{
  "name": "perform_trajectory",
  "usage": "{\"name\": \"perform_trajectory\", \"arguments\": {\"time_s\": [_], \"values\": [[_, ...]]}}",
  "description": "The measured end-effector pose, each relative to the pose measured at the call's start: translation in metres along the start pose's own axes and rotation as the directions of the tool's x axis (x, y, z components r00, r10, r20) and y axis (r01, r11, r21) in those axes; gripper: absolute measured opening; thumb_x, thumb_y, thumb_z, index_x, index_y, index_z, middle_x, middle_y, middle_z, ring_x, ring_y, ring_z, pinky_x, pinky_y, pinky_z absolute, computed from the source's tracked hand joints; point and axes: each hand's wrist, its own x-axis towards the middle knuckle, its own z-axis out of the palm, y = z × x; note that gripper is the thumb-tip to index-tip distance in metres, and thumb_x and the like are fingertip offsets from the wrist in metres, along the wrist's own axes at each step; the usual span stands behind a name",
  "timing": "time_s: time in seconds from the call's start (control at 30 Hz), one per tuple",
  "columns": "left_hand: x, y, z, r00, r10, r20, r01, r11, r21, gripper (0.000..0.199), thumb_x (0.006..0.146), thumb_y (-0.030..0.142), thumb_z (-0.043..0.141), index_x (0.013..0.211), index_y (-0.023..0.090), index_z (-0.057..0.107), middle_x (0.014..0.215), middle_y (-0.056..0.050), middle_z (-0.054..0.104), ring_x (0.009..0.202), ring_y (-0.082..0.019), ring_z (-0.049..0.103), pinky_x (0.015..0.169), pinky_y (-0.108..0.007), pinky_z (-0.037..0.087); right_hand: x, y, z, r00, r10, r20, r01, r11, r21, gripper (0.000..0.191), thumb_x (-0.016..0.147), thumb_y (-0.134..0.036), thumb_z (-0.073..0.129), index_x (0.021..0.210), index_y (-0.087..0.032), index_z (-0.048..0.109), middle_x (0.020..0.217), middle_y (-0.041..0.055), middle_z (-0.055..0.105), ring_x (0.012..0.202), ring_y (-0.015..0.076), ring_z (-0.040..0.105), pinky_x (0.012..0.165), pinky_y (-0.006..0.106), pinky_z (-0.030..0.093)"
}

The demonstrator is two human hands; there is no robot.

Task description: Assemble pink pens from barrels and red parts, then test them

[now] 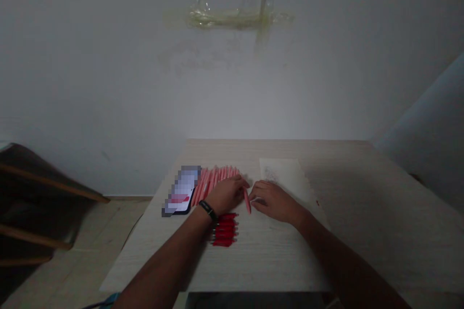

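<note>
Left hand [226, 195] curled, fingers pinching pen [247, 201] on table [261, 260]. Right hand [275, 202] half-closed just beside it; grip on white scrap [255, 200] unclear. Pen row [215, 183] ahead; red caps [224, 230] near left wrist.

- No text, label, brand, number or sign can be read in this view.
- The screen of the phone [182, 189] is pixelated; any writing on it is hidden.
- On the pink pen barrels [213, 182] and red pen caps [224, 230], no printing is made out; the marks are too small to tell.
- Grey marks are seen on the sheet of paper [281, 176], but they are too blurred to be read.
- No lettering is made out on the black wristband [208, 210].
</note>
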Motion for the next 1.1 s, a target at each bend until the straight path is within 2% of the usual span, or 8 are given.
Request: {"name": "perform_trajectory", "arguments": {"time_s": [0.23,0.4,0.57,0.73,0.87,0.97,1.07,1.1], "values": [[0.000,0.002,-0.001,1.000,0.018,0.002,-0.018,1.000,-0.006,0.022,0.089,0.014,0.051,0.099,0.018,0.069,0.102,-0.008,0.065,0.091,-0.018,0.062,0.082,-0.028,0.048,0.000,-0.003,0.002,0.999,-0.029,0.031,0.028,0.998,0.053,0.013,0.086,-0.013,0.065,0.096,-0.021,0.067,0.100,0.0033,0.067,0.100,0.0193,0.059,0.095,0.034,0.043],[0.000,0.003,-0.003,1.000,-0.021,0.014,0.020,0.999,0.036,0.019,0.090,0.017,0.052,0.093,0.017,0.070,0.096,-0.008,0.063,0.094,-0.020,0.061,0.085,-0.030,0.048,-0.001,-0.010,0.001,0.997,-0.054,0.061,0.051,0.997,0.056,0.025,0.086,-0.016,0.066,0.110,-0.021,0.066,0.115,0.0064,0.065,0.112,0.0215,0.054,0.103,0.037,0.040],[-0.001,0.002,-0.003,0.998,-0.066,-0.014,0.067,0.997,0.030,0.017,0.089,0.019,0.055,0.095,0.017,0.071,0.103,-0.009,0.060,0.093,-0.019,0.061,0.085,-0.030,0.049,-0.001,-0.013,0.001,0.996,-0.046,0.079,0.043,0.998,0.035,0.033,0.084,-0.017,0.068,0.117,-0.021,0.065,0.123,0.0075,0.063,0.118,0.0235,0.050,0.106,0.039,0.038],[-0.001,0.000,-0.004,0.997,-0.076,-0.013,0.076,0.997,0.012,0.019,0.092,0.019,0.052,0.094,0.017,0.071,0.104,-0.010,0.061,0.093,-0.019,0.062,0.085,-0.031,0.049,0.000,-0.013,0.000,0.999,0.001,0.046,-0.003,0.999,0.033,0.033,0.086,-0.017,0.066,0.119,-0.022,0.063,0.120,0.0071,0.063,0.116,0.0231,0.050,0.104,0.040,0.039],[0.000,0.002,-0.003,0.998,-0.057,-0.034,0.057,0.998,-0.020,0.024,0.091,0.014,0.049,0.100,0.017,0.070,0.105,-0.010,0.068,0.102,-0.021,0.062,0.091,-0.032,0.048,0.000,-0.010,0.000,0.999,0.047,-0.011,-0.047,0.999,0.015,0.026,0.087,-0.016,0.065,0.112,-0.021,0.065,0.113,0.0065,0.063,0.112,0.0223,0.051,0.102,0.038,0.040],[0.000,0.005,-0.002,0.996,-0.066,-0.057,0.063,0.997,-0.052,0.028,0.091,0.014,0.048,0.110,0.017,0.068,0.107,-0.009,0.070,0.101,-0.020,0.063,0.090,-0.031,0.049,0.000,-0.008,0.000,0.995,0.070,-0.063,-0.070,0.997,0.011,0.019,0.087,-0.016,0.065,0.106,-0.020,0.065,0.108,0.0057,0.063,0.110,0.0214,0.052,0.102,0.037,0.040],[0.000,0.006,-0.002,0.995,-0.075,-0.072,0.069,0.994,-0.083,0.036,0.089,0.014,0.048,0.121,0.017,0.065,0.111,-0.010,0.071,0.099,-0.020,0.065,0.088,-0.030,0.050,0.001,-0.005,0.004,0.984,0.129,-0.124,-0.133,0.991,-0.023,0.004,0.088,-0.019,0.066,0.092,-0.018,0.065,0.098,0.0052,0.063,0.103,0.0211,0.054,0.096,0.035,0.041],[-0.001,0.006,-0.002,0.994,-0.079,-0.071,0.073,0.993,-0.089,0.038,0.089,0.013,0.048,0.123,0.017,0.064,0.110,-0.010,0.071,0.099,-0.019,0.065,0.087,-0.030,0.050,0.001,-0.004,0.006,0.978,0.155,-0.143,-0.163,0.986,-0.043,0.005,0.088,-0.021,0.067,0.086,-0.018,0.064,0.094,0.0048,0.062,0.099,0.0211,0.054,0.093,0.035,0.042]]}}
